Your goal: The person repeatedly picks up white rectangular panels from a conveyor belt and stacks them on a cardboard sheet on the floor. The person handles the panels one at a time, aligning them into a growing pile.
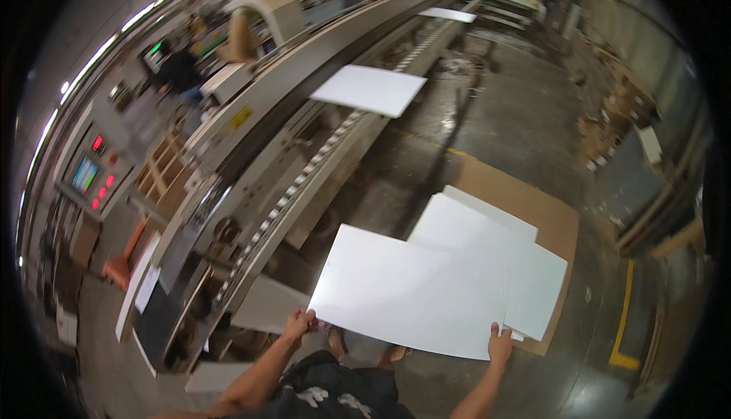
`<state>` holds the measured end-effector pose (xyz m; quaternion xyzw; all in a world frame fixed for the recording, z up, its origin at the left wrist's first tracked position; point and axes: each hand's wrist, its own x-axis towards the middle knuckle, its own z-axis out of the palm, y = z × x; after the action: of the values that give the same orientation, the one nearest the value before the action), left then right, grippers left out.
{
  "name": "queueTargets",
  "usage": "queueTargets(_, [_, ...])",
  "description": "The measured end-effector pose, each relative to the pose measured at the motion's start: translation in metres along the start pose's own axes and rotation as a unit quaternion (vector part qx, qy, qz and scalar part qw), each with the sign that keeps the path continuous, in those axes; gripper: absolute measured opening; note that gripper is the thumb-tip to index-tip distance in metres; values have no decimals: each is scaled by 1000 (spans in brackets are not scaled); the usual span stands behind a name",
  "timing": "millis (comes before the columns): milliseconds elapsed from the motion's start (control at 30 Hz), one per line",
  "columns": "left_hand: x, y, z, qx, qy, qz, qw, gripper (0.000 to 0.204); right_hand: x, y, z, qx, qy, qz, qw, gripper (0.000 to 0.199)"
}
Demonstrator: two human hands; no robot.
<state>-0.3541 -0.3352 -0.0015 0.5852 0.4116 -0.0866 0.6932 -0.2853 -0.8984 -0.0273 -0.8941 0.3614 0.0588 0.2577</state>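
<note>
- Head view: we see both of our hands holding one large white panel [411,291] out in front of us, roughly level and slightly tilted, above the concrete floor [502,107].
- Our left hand [298,323] has its grip closed on the panel's near left corner, fingers curled over the edge.
- Our right hand [499,345] has its grip closed on the near right corner, fingers pressed up against the edge.
- The held panel partly overlaps, in our view, a stack of white panels [525,263] lying just beyond it to the right, which rests on a brown board [552,217] on the floor.
- To our left runs a long conveyor machine [304,167]; another white panel [369,89] lies on it farther along, sticking out over its edge.
- A control panel [95,171] with red lights and a small screen stands at far left.
- Our feet [365,347] show below the held panel.
</note>
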Motion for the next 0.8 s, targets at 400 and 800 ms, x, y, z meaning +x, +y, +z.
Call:
queueTargets(400, [-32,29,-217,-32,142,252,957,25,-178,-57,154,275,6,-73,959,57])
queueTargets(800, [9,-11,-394,32,338,198,920,32,-459,-197,222,317,-224,-128,913,37])
